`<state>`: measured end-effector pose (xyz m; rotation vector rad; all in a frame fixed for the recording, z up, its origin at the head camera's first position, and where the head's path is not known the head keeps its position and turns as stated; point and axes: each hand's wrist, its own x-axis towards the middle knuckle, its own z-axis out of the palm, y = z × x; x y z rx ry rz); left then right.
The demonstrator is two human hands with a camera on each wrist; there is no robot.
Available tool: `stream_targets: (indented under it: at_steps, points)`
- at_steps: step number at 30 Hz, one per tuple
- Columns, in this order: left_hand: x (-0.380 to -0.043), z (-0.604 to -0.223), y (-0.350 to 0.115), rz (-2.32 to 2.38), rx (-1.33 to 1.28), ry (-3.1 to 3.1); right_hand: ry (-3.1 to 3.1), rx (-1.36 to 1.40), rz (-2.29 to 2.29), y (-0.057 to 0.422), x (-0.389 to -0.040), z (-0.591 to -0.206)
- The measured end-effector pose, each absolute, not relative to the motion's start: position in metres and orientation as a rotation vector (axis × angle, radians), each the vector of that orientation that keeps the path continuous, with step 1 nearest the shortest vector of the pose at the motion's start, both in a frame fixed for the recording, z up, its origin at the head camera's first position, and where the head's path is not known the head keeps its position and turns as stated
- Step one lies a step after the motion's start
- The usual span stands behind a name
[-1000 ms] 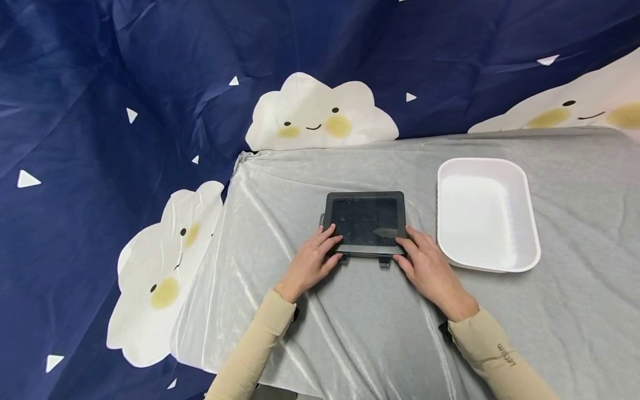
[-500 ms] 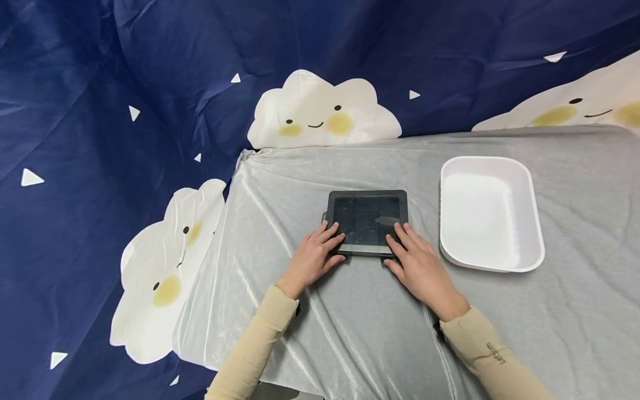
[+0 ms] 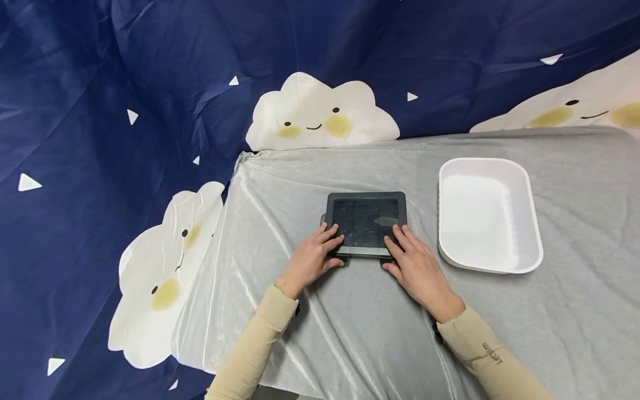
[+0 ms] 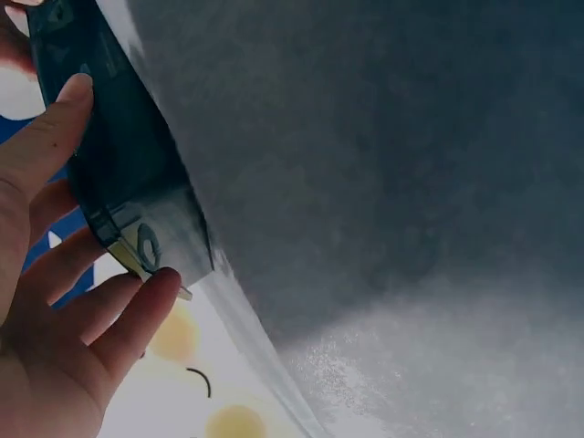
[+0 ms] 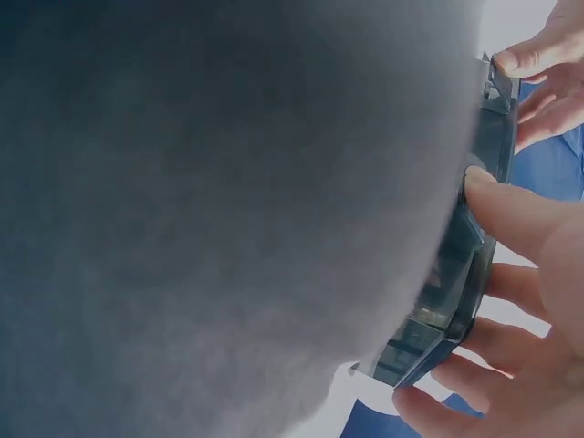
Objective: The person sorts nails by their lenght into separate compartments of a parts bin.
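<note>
A flat black plastic case [image 3: 367, 214] with a dark see-through lid lies on the grey cloth, latches along its near edge. My left hand [image 3: 311, 256] holds its near left corner, fingertips on the lid. In the left wrist view the left thumb [image 4: 75, 91] presses the front side, and a fingertip sits beside a small ring-shaped piece [image 4: 148, 246] on the case's end. My right hand [image 3: 419, 269] holds the near right corner, fingers over the lid. The right wrist view shows the right thumb [image 5: 478, 179] at the right latch, partly covering it.
A white plastic basin [image 3: 477, 225] stands to the right of the case, close to my right hand. Wrinkled grey velvet cloth [image 3: 360, 328] covers the table. Behind and to the left hangs a dark blue curtain [image 3: 175, 50] printed with clouds.
My right hand has shifted left along the case, so its fingers reach further over the lid and its thumb comes to the right latch. The left hand and the case stay nearly put.
</note>
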<state>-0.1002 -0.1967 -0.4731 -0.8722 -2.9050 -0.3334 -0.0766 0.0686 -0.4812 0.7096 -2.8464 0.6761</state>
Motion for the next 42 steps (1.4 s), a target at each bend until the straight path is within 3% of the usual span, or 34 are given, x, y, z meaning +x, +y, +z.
stream_targets:
  at_steps: [15, 32, 42]
  points:
    - [-0.098, -0.474, -0.181, -0.046, -0.875, -2.864, -2.729, 0.874, 0.165, 0.066, -0.088, -0.480]
    - [-0.100, -0.477, -0.180, 0.183, -0.977, -2.707, -2.457, 0.917, 0.014, 0.059, -0.090, -0.485]
    - [-0.099, -0.468, -0.177, 0.153, -0.972, -2.801, -2.631, 0.942, 0.137, 0.065, -0.088, -0.473]
